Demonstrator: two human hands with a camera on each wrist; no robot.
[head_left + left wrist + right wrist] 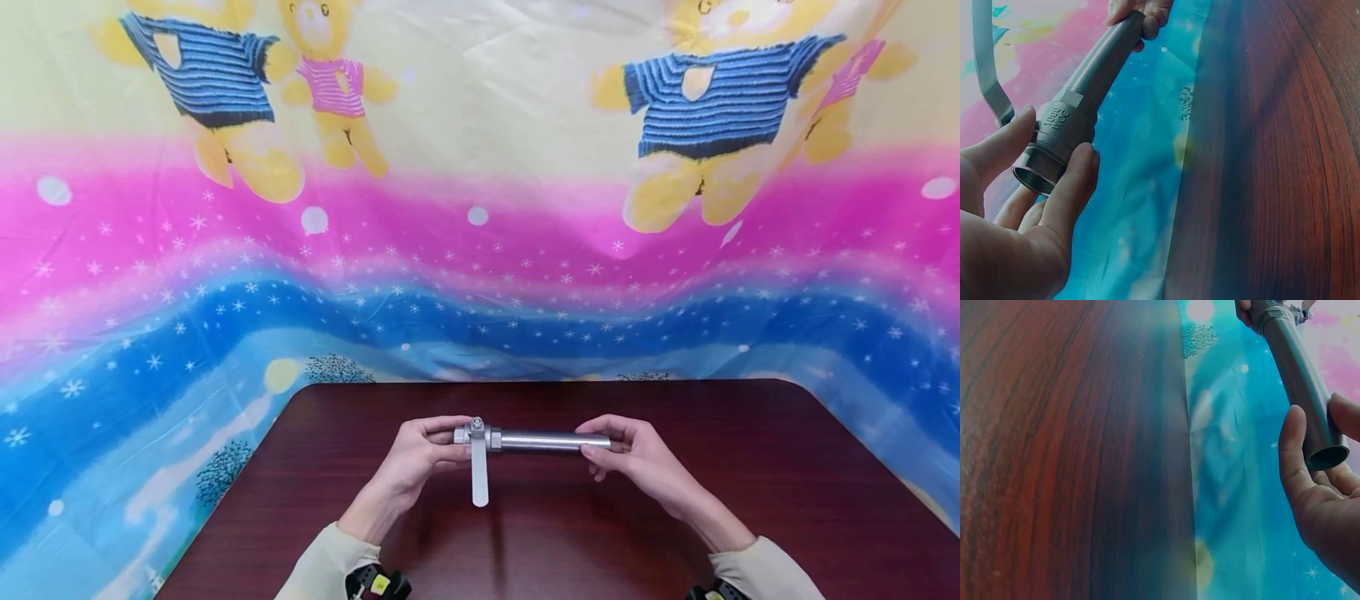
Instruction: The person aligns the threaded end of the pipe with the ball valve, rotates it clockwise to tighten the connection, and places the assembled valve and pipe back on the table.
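Note:
A steel ball valve [477, 437] with a long flat lever handle [480, 479] is joined to a straight metal pipe [543, 441]. Both are held level above the table, the lever pointing toward the person. My left hand [415, 461] grips the valve body at its left end, thumb on one side and fingers on the other. Raised lettering and the open threaded end show in the left wrist view. At the pipe's free right end, my right hand [637, 454] pinches it between thumb and fingers. The pipe's hollow mouth [1327, 456] faces the right wrist camera.
A dark red-brown wooden table [675, 517] with rounded far corners lies below the hands. Behind it hangs a cloth [480, 275] printed with bears and snowflakes. Dark devices are strapped at both wrists, beside the pale sleeves [330, 562].

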